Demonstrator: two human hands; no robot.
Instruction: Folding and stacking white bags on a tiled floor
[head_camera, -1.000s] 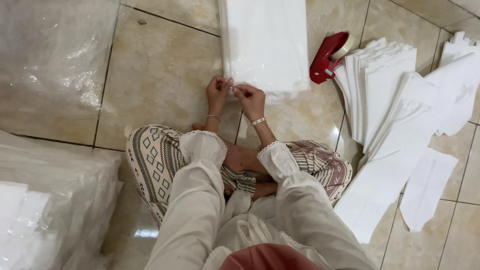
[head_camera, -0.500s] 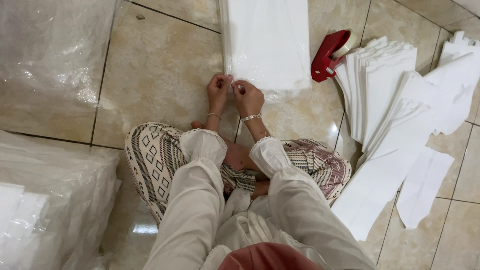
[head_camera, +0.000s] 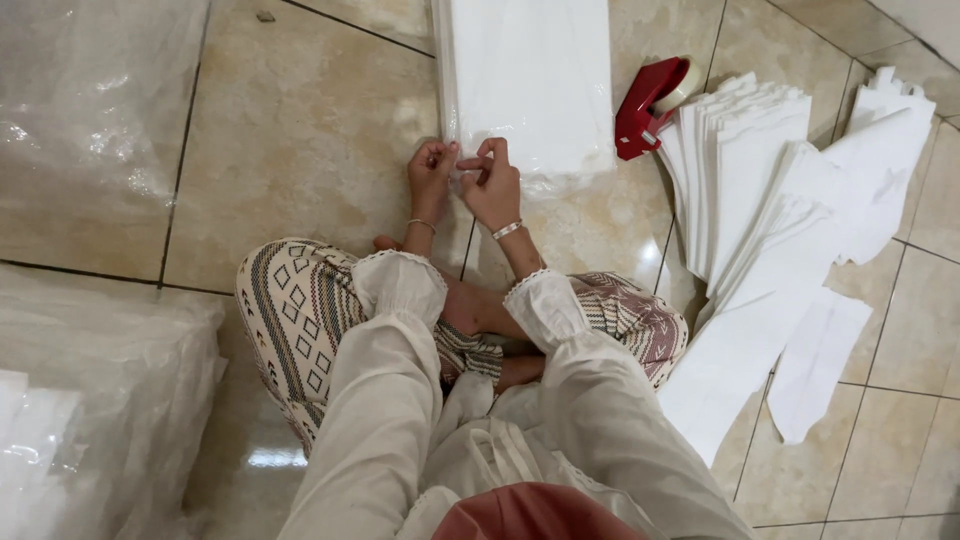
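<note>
I sit cross-legged on a tiled floor in white sleeves and patterned trousers. A stack of white sheets in a clear plastic bag (head_camera: 530, 80) lies straight ahead of me. My left hand (head_camera: 430, 180) and my right hand (head_camera: 490, 185) are side by side at the bag's near left corner. The fingers of both hands pinch the loose plastic edge there. Each wrist wears a thin bracelet.
A red tape dispenser (head_camera: 650, 105) lies to the right of the bag. Fanned piles of white paper bags (head_camera: 760, 200) spread over the floor at the right. Clear plastic bundles (head_camera: 90, 130) lie at the far left, and another (head_camera: 90, 420) at the near left.
Both hands stay at the bag's near corner. The fingers have shifted slightly on the plastic edge. Nothing else has moved.
</note>
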